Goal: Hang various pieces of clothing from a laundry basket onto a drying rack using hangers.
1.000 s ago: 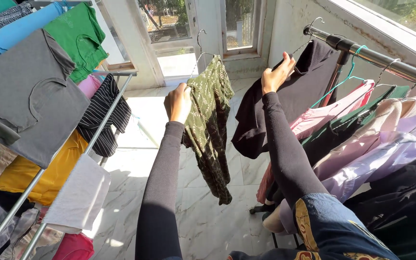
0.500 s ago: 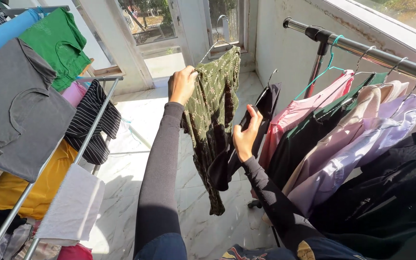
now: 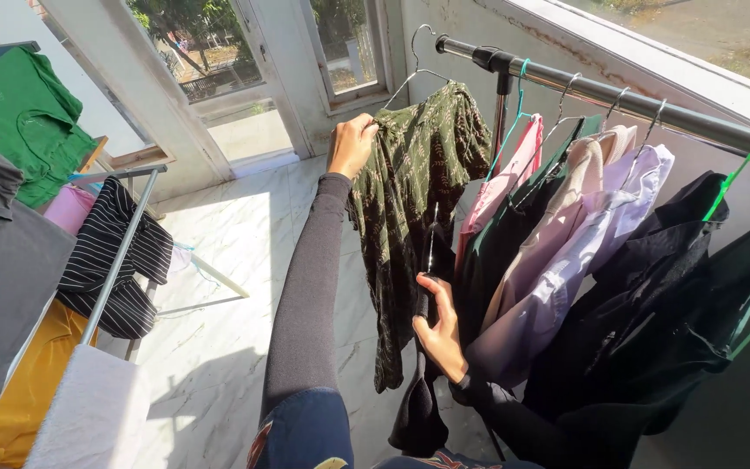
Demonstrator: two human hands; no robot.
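Note:
My left hand [image 3: 351, 146] grips the shoulder of a dark green patterned garment [image 3: 418, 191] on a wire hanger [image 3: 418, 52]. The hanger's hook is up beside the left end of the metal clothes rail [image 3: 566, 82]. Lower down, my right hand [image 3: 440, 334] is closed on a black garment [image 3: 414, 408] that hangs below the patterned one, with a thin metal hanger part showing just above the fingers. Both arms wear dark long sleeves.
Pink, dark green, beige, lavender and black clothes [image 3: 618, 226] hang crowded along the rail on the right. A drying rack [image 3: 119, 260] on the left carries grey, green, striped, yellow and white items. Pale marble floor [image 3: 219, 287] lies between, and windows stand behind.
My left hand has raised the patterned garment up to the rail's end. My right hand has come down from the rail with the black garment, now low behind the patterned one.

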